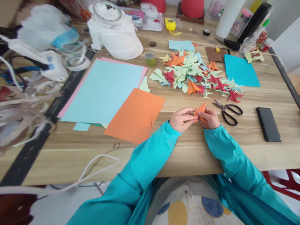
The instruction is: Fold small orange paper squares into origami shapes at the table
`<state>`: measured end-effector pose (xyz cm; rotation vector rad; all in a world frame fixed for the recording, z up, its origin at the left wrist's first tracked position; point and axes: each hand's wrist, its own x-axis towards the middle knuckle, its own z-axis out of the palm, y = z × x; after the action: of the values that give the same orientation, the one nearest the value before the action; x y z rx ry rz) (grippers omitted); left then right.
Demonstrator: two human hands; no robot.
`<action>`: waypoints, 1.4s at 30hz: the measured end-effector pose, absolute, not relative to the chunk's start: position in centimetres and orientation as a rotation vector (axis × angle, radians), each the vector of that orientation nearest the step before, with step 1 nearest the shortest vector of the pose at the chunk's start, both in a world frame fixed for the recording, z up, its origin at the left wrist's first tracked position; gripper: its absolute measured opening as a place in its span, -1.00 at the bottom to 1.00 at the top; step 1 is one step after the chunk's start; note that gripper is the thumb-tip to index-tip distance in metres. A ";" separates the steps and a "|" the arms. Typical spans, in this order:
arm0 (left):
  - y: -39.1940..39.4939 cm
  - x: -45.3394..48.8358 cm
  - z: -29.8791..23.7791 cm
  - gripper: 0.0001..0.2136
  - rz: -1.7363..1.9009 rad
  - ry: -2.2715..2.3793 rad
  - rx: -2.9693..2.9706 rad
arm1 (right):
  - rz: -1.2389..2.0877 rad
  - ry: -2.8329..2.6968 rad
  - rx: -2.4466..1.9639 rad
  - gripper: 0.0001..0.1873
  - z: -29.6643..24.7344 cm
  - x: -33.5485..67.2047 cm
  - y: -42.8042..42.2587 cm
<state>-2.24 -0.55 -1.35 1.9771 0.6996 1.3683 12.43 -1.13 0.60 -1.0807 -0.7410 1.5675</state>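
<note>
Between my two hands is a small folded piece of orange paper [201, 109], its pointed tip facing up and away from me. My left hand [182, 119] pinches its left lower edge with closed fingers. From the other side, my right hand [211, 118] grips it between thumb and fingers. Black-handled scissors [226, 112] lie just right of my right hand, blades pointing up-left. Beyond my hands is a heap of folded paper pieces [187, 70] in green, orange, red and blue. Left of my left hand, an orange paper sheet [133, 115] partly covers larger sheets.
Light blue sheets [103, 90] lie over pink ones at left. A black phone [268, 124] rests at right, below a bright blue paper square [241, 70]. A green thread spool [150, 59], white cap [117, 34], yellow tape measure [170, 24] and tangled cables [25, 103] surround the work area.
</note>
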 end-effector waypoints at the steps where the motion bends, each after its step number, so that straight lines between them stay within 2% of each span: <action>1: -0.6 -2.2 -1.3 -0.87 1.366 0.702 1.973 | 1.572 -0.732 -1.082 -0.78 0.6 12.4 -1.1; 9: -0.8 -2.1 0.2 -0.89 1.397 0.842 1.819 | 1.509 -0.741 -1.073 -0.78 0.9 12.3 -1.2; 26: -0.8 -1.4 -0.2 -0.79 1.313 1.075 1.258 | 1.508 -1.023 -1.133 -0.72 0.4 12.6 -1.5; 42: -0.9 -1.9 -0.4 -0.84 1.340 1.109 1.508 | 1.468 -1.110 -1.153 -0.71 0.9 12.2 -1.7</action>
<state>-1.87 -0.86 -0.42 1.5077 1.1086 1.3400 12.16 -1.72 0.93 -1.1531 -1.1095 1.4684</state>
